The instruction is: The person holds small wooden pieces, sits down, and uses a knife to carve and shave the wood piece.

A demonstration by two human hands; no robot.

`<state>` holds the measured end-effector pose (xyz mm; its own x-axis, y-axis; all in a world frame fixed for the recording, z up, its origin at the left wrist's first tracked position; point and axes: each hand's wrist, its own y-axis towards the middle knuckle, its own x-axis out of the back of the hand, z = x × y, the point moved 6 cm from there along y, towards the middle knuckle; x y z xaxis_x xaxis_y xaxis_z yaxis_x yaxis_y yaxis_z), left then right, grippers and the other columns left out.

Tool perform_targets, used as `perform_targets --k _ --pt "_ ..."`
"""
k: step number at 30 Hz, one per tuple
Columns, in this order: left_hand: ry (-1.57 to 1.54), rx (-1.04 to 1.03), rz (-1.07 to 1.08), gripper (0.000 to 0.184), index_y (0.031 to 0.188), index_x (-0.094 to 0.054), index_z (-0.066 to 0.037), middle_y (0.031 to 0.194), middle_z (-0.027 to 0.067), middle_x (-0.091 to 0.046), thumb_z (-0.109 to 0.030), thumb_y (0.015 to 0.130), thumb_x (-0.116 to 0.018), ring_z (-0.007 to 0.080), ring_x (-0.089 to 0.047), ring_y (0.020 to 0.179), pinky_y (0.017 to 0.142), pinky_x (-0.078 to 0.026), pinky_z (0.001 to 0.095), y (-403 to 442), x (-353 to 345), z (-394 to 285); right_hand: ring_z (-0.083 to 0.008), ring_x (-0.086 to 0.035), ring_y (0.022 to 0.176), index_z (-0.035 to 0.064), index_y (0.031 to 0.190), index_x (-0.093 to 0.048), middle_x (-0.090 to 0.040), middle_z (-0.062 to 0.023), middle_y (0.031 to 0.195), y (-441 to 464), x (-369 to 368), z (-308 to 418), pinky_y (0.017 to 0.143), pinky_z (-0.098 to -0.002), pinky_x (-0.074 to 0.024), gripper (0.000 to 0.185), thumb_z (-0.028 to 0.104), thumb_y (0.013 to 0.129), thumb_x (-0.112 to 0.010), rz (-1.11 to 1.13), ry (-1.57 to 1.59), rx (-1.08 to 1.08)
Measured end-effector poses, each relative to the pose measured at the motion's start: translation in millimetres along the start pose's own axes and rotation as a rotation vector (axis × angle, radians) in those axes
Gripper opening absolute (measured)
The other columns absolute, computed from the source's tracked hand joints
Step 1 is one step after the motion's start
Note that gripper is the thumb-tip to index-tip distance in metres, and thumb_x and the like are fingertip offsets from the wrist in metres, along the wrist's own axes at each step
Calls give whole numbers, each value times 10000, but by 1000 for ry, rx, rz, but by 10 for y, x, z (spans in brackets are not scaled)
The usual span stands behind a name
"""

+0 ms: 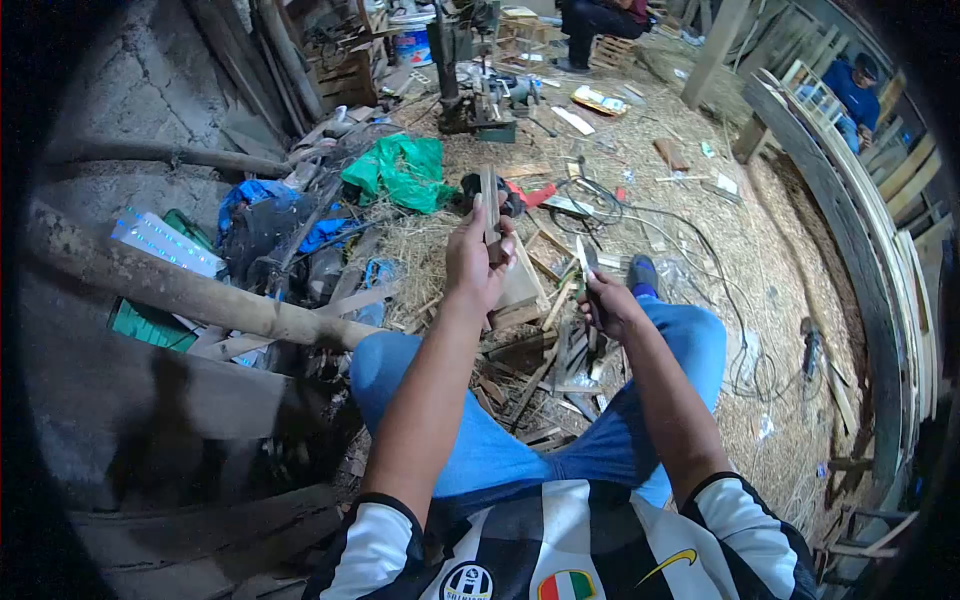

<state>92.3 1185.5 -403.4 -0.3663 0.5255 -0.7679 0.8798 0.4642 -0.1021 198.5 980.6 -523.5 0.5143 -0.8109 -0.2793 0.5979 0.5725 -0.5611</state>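
Two bare forearms stretch forward from a striped shirt (565, 525), above blue jeans (490, 435) whose knees are spread on either side of the grips. The right hand (611, 303) wraps its fingers around the handle of a knife (584, 262), with the pale blade rising past the grip, tilted toward the left hand. The left hand (479, 255) is closed on a narrow wood piece (488, 188), which stands nearly upright and pokes out above the fingers; the hands are apart. Wood scraps (575, 362) lie below and between both grips, and a pale block (520, 290) sits just below and right of the left one. A sandal (643, 270) shows beyond the right hand. Past the left grip, a green plastic bag (398, 172) lies to its left and a red object (538, 194) to its right. A cable (715, 262) loops right of the knife hand. Farther off stand a dark metal stand (444, 80) beyond the left hand and, far right of both grips, a person in blue (853, 95) behind a long beam (828, 150).
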Motion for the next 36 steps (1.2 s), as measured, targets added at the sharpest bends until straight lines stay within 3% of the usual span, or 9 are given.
perform_targets --k 3,10,13,15,20,24,27,33,36 --pt "43 8 -13 401 1250 -571 -98 797 -5 -605 -405 1000 -512 76 -499 563 460 -375 219 -46 -8 35 -98 -520 536 179 1404 -428 -569 -16 735 -424 114 131 456 -240 -432 390 242 1024 -489 -28 -70 79" --pt "-1 -21 146 311 1171 -587 -65 792 30 -612 -318 1011 -506 94 -508 564 469 -377 228 -161 -212 59 -76 -471 523 90 1277 -572 -559 2 722 -1489 112 433 459 -231 -399 341 274 991 -558 -234 -151 249" --pt "6 -29 127 301 896 -563 -94 702 41 -587 -357 1019 -486 119 -517 499 412 -376 244 -152 -225 115 -69 -446 509 36 1216 -622 -567 -1 726 -1741 -127 732 448 -228 -355 355 307 1008 -523 -279 -254 339" --pt "34 37 73 291 922 -550 -109 685 31 -576 -373 1020 -477 112 -486 450 378 -345 249 -215 -211 146 -44 -436 519 87 1225 -623 -571 26 721 -1738 -242 910 449 -210 -355 343 335 1021 -501 -255 -336 475" --pt "43 44 103 247 969 -550 -140 668 30 -561 -352 1033 -441 105 -464 423 354 -331 254 -328 -190 83 -41 -384 571 15 1105 -673 -516 19 671 -1501 -650 1123 501 -237 -297 413 368 1035 -471 -205 -618 775" --pt "122 11 89 210 995 -545 -162 636 -4 -512 -314 1040 -408 84 -414 409 342 -284 217 -329 -219 72 -122 -479 615 8 997 -618 -518 -63 655 -1560 -1075 1226 556 -314 -394 232 238 972 -615 -289 -934 983" --pt "64 4 34 254 1016 -550 -158 604 -26 -466 -352 1043 -388 77 -376 403 346 -271 210 -289 -250 49 -370 -644 687 107 1019 -630 -652 -157 760 -1523 -1267 1399 566 -443 -471 220 309 932 -625 -308 -1108 1147" --pt "54 89 -4 407 985 -547 -148 577 -30 -447 -482 1038 -320 81 -394 412 365 -293 217 -81 -242 164 -383 -623 652 121 936 -563 -619 -143 690 -1094 -1256 1605 531 -502 -433 292 405 965 -500 -342 -1396 1070" --pt "160 99 -188 486 983 -592 -99 579 -21 -442 -470 1042 -284 105 -418 447 397 -333 245 55 -218 217 -376 -612 640 122 876 -541 -592 -136 673 -878 -1234 1649 521 -509 -430 308 416 958 -502 -212 -1412 1173"
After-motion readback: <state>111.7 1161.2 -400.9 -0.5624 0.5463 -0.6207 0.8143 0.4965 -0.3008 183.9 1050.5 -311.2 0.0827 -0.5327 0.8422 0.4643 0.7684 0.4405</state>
